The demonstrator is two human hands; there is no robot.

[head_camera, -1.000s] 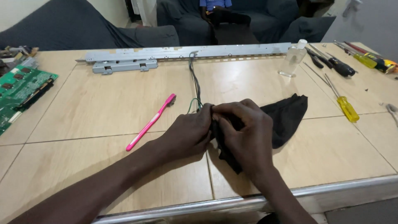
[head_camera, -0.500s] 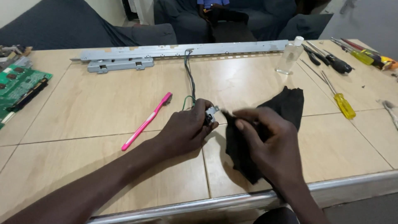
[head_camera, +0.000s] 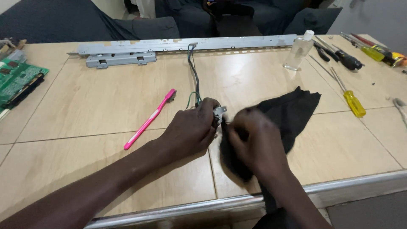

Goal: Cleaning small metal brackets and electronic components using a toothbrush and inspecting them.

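Observation:
My left hand (head_camera: pixel 190 129) grips a small grey connector part (head_camera: pixel 219 113) at the end of a bundle of dark and green wires (head_camera: pixel 194 80). The wires run back to a long grey metal strip (head_camera: pixel 182 44) at the far side of the table. My right hand (head_camera: pixel 256 142) is blurred and clutches a black cloth (head_camera: pixel 292 112), bunched right next to the connector. The rest of the cloth spreads out to the right on the beige tiled table (head_camera: pixel 106 106).
A pink toothbrush (head_camera: pixel 149 120) lies left of my hands. A green circuit board (head_camera: pixel 17 80) sits at the left edge. A clear bottle (head_camera: pixel 298 50), pliers and several screwdrivers (head_camera: pixel 349 95) lie at the right. A dark sofa (head_camera: pixel 85 21) stands behind the table.
My right hand drew away from the connector with the cloth, then came back against it. The left hand kept hold of the connector.

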